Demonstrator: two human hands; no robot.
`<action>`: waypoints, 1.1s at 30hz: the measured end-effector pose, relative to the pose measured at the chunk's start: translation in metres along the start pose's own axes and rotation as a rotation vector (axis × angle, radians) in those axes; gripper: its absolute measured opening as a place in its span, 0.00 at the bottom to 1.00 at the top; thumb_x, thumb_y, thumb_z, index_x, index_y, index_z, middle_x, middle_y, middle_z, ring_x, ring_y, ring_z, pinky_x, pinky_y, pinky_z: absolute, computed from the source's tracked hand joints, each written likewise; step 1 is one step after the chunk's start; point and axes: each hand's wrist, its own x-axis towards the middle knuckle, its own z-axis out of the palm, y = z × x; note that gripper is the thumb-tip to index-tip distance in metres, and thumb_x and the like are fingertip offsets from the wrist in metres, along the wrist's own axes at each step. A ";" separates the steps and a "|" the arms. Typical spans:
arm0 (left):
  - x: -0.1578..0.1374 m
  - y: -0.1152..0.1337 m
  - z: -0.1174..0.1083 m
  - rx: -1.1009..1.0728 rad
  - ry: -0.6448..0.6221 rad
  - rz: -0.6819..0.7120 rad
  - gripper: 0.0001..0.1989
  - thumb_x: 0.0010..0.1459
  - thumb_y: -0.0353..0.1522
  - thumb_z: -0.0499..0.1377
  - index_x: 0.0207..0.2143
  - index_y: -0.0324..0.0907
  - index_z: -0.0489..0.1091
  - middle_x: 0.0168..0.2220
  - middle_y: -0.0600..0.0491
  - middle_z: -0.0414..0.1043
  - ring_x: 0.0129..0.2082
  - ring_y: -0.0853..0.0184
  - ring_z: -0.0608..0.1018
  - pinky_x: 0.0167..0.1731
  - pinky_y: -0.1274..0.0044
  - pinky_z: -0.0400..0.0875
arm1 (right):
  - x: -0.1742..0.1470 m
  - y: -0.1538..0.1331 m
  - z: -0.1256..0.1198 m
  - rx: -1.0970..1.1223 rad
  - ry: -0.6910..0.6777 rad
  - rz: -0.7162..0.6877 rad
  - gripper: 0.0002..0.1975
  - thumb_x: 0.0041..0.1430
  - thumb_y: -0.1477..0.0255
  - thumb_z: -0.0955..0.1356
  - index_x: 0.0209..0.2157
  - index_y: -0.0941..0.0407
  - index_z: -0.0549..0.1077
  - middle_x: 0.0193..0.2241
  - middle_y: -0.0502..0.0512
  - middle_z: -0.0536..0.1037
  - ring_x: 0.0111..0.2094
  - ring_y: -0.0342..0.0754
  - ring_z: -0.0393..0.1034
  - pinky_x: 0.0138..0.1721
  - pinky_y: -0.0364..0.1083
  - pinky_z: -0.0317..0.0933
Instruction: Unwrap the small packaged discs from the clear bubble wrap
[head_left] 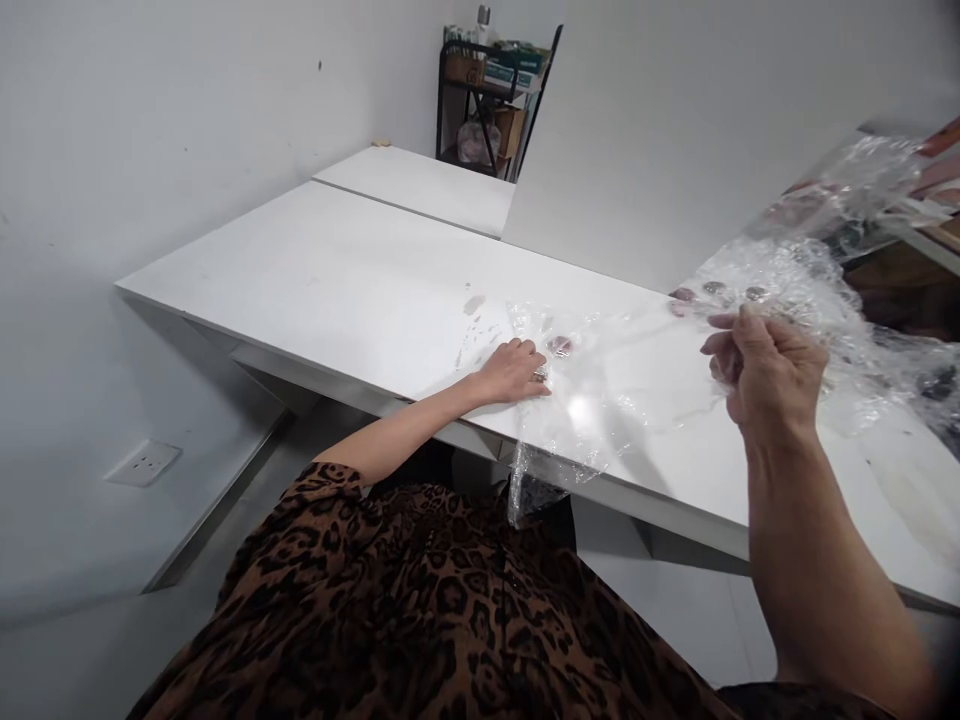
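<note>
A long sheet of clear plastic film (pixel 615 330) lies across the white tabletop (pixel 337 250), crinkled, with one end hanging over the near edge. My left hand (pixel 514 372) rests at the left end of the film with its fingers curled onto it; a small shiny thing shows by the fingertips. Just beyond them, a small reddish round item (pixel 559 346) sits at the film. Raised over the right part of the table, my right hand (pixel 780 365) is closed, thumb against curled fingers, and appears to pinch the film. Several small dark round items (pixel 714 288) show in the film behind it.
A large pale upright panel (pixel 675 130) stands along the table's far side. Bunched film (pixel 877 170) heaps at the right, near a part of another person's hand (pixel 941 160). A black shelf rack (pixel 480 95) with boxes stands behind. A wall socket (pixel 144 463) is low left.
</note>
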 end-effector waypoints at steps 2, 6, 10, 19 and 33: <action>-0.009 -0.001 -0.002 0.035 0.001 0.033 0.25 0.64 0.47 0.59 0.54 0.39 0.69 0.59 0.40 0.69 0.56 0.53 0.70 0.54 0.65 0.65 | -0.008 0.013 -0.013 0.013 0.043 0.042 0.21 0.50 0.56 0.79 0.30 0.61 0.80 0.17 0.52 0.74 0.12 0.36 0.53 0.16 0.42 0.41; -0.020 -0.003 -0.003 0.026 0.115 0.022 0.20 0.62 0.39 0.64 0.51 0.37 0.67 0.63 0.37 0.66 0.56 0.53 0.71 0.51 0.66 0.67 | -0.017 0.024 -0.025 0.028 0.061 0.080 0.21 0.50 0.56 0.78 0.31 0.61 0.81 0.17 0.53 0.74 0.12 0.37 0.54 0.16 0.42 0.40; -0.016 -0.007 -0.016 -0.107 0.261 -0.086 0.10 0.61 0.32 0.64 0.42 0.41 0.66 0.41 0.48 0.77 0.42 0.61 0.76 0.52 0.64 0.66 | -0.020 0.017 -0.028 0.030 0.029 0.054 0.19 0.53 0.57 0.77 0.32 0.60 0.82 0.18 0.52 0.74 0.13 0.36 0.54 0.16 0.42 0.41; 0.060 0.003 -0.041 -0.621 0.184 -0.058 0.15 0.60 0.36 0.62 0.48 0.44 0.69 0.42 0.49 0.78 0.43 0.64 0.78 0.47 0.72 0.70 | -0.026 0.008 -0.022 0.015 -0.023 0.026 0.16 0.55 0.58 0.77 0.31 0.59 0.82 0.19 0.52 0.75 0.14 0.36 0.53 0.17 0.44 0.42; 0.087 0.001 -0.030 -0.212 -0.204 -0.136 0.35 0.44 0.31 0.68 0.57 0.43 0.68 0.59 0.41 0.66 0.54 0.52 0.74 0.54 0.65 0.70 | 0.001 -0.027 -0.003 -0.077 -0.169 -0.142 0.17 0.60 0.59 0.76 0.31 0.61 0.82 0.20 0.51 0.73 0.15 0.34 0.53 0.16 0.43 0.43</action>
